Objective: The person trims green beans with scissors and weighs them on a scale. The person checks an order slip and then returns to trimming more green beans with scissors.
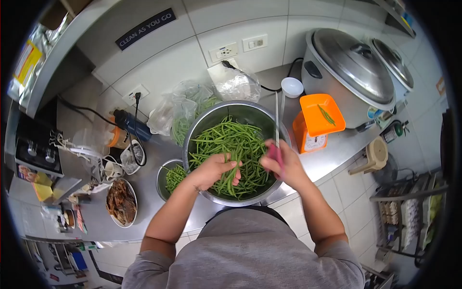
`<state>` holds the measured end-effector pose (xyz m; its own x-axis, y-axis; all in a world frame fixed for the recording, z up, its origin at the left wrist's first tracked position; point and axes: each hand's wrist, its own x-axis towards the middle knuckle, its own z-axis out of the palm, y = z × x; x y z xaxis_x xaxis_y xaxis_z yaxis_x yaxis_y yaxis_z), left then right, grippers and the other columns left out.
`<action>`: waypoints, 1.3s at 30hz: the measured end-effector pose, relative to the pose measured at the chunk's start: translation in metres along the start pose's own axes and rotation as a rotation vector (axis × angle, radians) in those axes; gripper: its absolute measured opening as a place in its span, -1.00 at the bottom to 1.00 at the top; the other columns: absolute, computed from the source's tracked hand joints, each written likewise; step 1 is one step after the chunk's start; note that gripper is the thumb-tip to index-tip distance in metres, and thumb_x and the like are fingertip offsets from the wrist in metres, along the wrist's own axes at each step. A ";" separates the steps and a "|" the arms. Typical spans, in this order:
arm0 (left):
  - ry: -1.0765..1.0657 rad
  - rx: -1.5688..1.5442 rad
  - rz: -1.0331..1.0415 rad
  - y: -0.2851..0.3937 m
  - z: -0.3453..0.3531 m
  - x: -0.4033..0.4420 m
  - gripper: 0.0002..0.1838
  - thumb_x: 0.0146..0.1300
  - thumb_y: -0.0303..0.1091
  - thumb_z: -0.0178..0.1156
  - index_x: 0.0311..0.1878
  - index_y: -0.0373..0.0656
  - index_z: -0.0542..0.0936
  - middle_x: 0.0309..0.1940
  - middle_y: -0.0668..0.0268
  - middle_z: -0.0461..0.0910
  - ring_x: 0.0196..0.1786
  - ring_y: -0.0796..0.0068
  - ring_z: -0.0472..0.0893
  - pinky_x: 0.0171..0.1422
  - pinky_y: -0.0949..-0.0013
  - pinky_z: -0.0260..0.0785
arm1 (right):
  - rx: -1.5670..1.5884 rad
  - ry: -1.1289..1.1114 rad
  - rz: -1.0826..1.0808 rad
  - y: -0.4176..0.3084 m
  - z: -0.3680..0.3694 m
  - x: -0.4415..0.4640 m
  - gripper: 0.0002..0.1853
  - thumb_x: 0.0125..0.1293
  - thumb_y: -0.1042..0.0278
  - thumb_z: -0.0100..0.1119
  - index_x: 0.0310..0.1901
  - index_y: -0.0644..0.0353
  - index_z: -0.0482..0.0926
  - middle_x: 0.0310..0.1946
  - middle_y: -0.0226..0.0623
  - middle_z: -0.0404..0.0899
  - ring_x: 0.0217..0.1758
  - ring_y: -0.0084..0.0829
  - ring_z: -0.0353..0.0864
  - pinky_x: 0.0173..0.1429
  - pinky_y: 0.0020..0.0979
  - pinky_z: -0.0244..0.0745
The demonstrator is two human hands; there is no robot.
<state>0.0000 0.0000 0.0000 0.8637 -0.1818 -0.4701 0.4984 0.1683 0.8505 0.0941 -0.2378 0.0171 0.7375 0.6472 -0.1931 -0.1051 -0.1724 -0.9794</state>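
Note:
A large metal bowl [248, 111] full of long green beans [228, 134] stands on the counter in front of me. Over its near left part, my left hand [215, 171] is closed around several green beans, their ends hanging past the fingers. My right hand [290, 165], at the bowl's right side, grips the pink handles of a pair of scissors [277, 120]. Their long blades point away from me and stand slightly apart. Close to the left of the big bowl, a smaller metal bowl [160, 187] holds short cut pieces of bean [175, 177].
Behind the bowl lie clear plastic bags [185, 103], one with more beans. An orange kitchen scale [310, 132] with a few beans in its tray, a small white bowl [292, 87] and a large rice cooker [349, 67] stand right. A dish of brown food [121, 203] sits left.

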 end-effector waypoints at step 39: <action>0.182 -0.238 0.139 0.011 0.015 0.023 -0.78 0.48 -0.36 -0.10 0.02 -0.32 0.39 -0.16 0.01 0.63 -0.11 0.19 0.66 0.08 0.19 0.49 | -0.110 -0.461 0.231 0.042 0.003 -0.069 -0.12 0.12 -0.28 0.31 0.19 0.32 0.25 -0.35 -0.23 0.54 -0.36 -0.47 0.56 -0.31 -0.47 0.49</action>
<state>0.0246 -0.0166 0.0021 0.9132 0.0315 -0.4063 0.3601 0.4046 0.8406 0.0363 -0.2875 -0.0110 0.3303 0.8383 -0.4338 -0.1413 -0.4105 -0.9009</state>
